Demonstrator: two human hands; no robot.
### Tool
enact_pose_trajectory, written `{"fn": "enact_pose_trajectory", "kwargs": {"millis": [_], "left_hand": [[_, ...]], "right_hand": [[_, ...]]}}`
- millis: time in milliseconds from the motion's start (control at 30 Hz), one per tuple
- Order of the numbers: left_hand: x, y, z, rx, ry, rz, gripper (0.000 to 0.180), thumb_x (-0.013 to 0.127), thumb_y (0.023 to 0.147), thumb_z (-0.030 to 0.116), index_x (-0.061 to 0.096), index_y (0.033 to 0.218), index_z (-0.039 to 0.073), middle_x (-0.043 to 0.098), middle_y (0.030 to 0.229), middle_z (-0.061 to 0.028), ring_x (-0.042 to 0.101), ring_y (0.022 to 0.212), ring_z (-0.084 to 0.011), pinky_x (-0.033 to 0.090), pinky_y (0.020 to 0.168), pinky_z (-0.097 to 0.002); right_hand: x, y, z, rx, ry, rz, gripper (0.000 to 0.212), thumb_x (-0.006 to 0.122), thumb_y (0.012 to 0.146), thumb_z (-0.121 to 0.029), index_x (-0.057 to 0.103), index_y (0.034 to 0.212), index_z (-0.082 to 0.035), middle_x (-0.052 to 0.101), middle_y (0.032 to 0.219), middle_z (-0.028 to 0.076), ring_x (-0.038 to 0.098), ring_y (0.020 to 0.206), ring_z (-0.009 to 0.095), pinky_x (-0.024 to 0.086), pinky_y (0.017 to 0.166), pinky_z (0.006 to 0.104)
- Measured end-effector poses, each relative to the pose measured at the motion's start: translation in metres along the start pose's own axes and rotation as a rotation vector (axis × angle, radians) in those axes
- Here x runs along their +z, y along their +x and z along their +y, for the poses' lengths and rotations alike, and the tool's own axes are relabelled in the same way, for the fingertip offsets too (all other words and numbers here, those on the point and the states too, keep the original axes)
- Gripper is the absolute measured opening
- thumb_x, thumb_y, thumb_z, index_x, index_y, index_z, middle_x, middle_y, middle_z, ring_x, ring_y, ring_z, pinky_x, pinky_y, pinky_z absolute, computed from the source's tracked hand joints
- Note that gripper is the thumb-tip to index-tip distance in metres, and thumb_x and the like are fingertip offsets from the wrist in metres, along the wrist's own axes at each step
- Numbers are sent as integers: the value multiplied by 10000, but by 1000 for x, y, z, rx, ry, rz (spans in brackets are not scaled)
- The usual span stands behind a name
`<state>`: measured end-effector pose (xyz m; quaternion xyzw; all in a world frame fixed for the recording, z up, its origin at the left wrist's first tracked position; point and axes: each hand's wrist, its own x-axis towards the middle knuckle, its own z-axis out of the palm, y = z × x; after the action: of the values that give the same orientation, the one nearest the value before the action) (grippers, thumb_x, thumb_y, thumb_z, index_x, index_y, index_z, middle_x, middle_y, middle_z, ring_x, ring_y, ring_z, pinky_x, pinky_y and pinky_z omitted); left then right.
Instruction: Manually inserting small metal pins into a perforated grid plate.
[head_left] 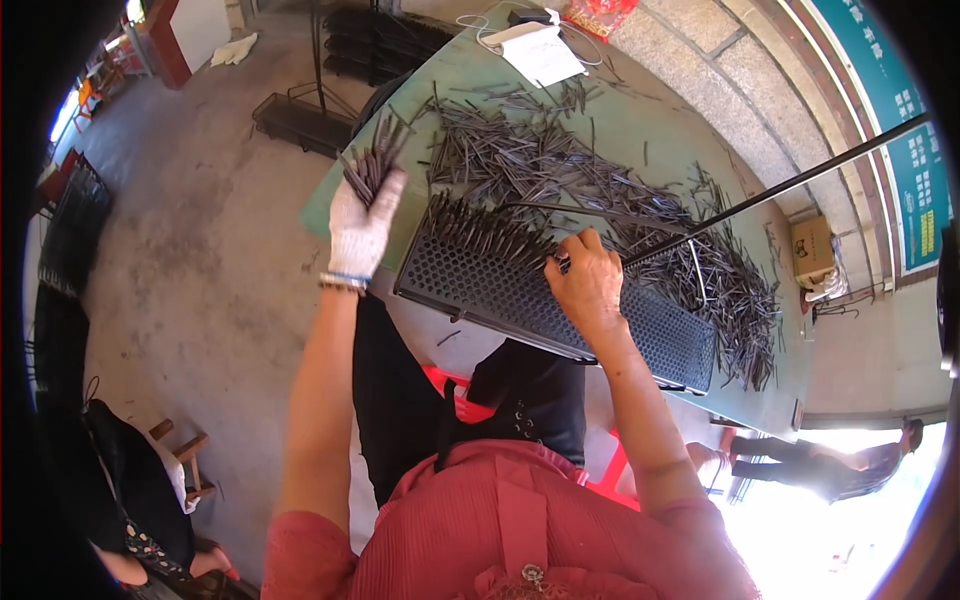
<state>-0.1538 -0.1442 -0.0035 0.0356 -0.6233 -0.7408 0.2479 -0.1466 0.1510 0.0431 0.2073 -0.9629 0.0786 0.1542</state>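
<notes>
My left hand (362, 225), in a white knit glove, is closed around a bundle of thin dark sticks (374, 160) and held up left of the rack. A long black rack (480, 281) with a top full of round holes lies slanted along the table's near edge. Many dark sticks (490, 232) stand upright in the holes of its left part, while the holes toward the right end show bare. My bare right hand (590, 282) is over the rack's middle, beside the last standing sticks. Its fingers are pinched, with a small dark stick end showing between them.
A large heap of loose dark sticks (530, 150) spreads over the green table (405, 125) behind the rack. A black rod (800, 180) slants across the right. White paper (540, 52) lies at the back; a cardboard box (813, 250) is by the wall. Black racks (310, 122) stand left.
</notes>
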Motion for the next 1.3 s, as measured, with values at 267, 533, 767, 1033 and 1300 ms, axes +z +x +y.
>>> {"fn": "enact_pose_trajectory", "kwargs": {"millis": [267, 533, 767, 1033, 1300], "left_hand": [[-24, 10, -105, 77, -77, 163, 601, 628, 890, -47, 355, 1414, 67, 588, 1091, -50, 574, 960, -123, 483, 890, -265], [-23, 3, -79, 176, 503, -46, 924, 680, 871, 39, 83, 1556, 213, 595, 1230, -152, 644, 1033, -252, 512, 872, -337], [-20, 5, -86, 104, 526, -83, 1064, 728, 822, 56, -27, 1549, 242, 640, 1126, -158, 660, 948, -240, 524, 845, -359], [-23, 8, -92, 81, 468, 46, 1045, 751, 812, 77, 31, 1553, 231, 604, 958, -63, 608, 820, -174, 521, 792, -330], [-26, 10, -95, -22, 334, 62, 834, 727, 814, 42, 272, 1503, 159, 568, 982, -45, 571, 871, -132, 494, 821, -276]], "right_hand": [[1, 1, -6, 57, -18, -39, 181, 684, 748, -167, 604, 874, -64, 544, 925, 104, 609, 824, 302, 437, 744, 432], [-1, 1, -14, 139, 15, -75, 184, 676, 754, -167, 618, 887, -52, 555, 937, 115, 603, 840, 321, 412, 793, 440], [2, 0, -23, 194, -120, 7, 167, 698, 752, -189, 658, 851, -61, 582, 896, 88, 606, 822, 305, 415, 775, 415], [13, -7, -15, 276, 100, 71, 172, 693, 745, -212, 663, 806, -54, 556, 916, 103, 578, 835, 306, 403, 792, 425], [14, -1, -11, 444, 502, 194, 178, 713, 689, -101, 630, 798, 13, 553, 850, 111, 555, 680, 241, 464, 625, 355]]}}
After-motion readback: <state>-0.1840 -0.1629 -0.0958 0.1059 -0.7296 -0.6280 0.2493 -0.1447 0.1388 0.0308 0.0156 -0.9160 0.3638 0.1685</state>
